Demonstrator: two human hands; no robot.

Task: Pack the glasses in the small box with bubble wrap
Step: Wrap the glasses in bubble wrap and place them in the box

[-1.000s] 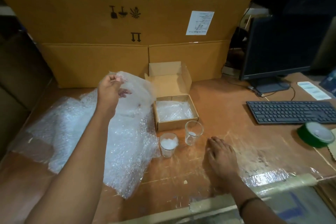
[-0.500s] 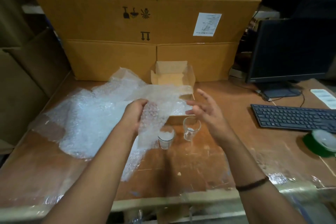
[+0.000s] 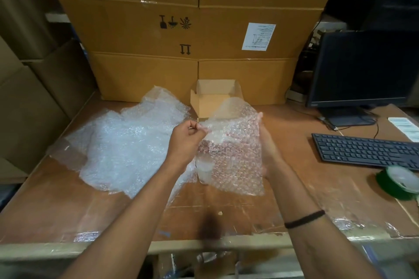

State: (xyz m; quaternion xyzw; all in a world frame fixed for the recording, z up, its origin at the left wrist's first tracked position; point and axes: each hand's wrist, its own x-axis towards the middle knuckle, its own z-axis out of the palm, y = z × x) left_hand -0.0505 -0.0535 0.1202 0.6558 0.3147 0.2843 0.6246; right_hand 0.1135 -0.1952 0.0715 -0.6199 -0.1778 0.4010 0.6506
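stacked cartons [image 3: 199, 36] backed the tabletop [image 3: 226, 217], with a monitor [image 3: 362, 68] and keyboard [image 3: 362, 149] at the right. a loose pile [image 3: 127, 142] of bubble wrap lay on the left half. one sheet [image 3: 235, 149] was held up off the tabletop in the middle, in front of the box [image 3: 215, 97]. the box stood open near the cartons, its inside mostly hidden by the sheet. a green tape roll [image 3: 399, 181] sat near the keyboard.

the left hand [image 3: 186, 140] pinched the sheet's left edge with curled fingers. the right hand [image 3: 265, 140] lay along the right edge, fingers seemingly straight. it was too blurred to tell whether its thumb gripped.

one glass [image 3: 204, 170] stood upright on the tabletop, dimly seen through the sheet's lower left. the other was hidden.

the step looked like readying a sheet for wrapping, with no glass visibly packed. the next move would likely call for laying the sheet flat, or bringing it round the glass, without knocking it.
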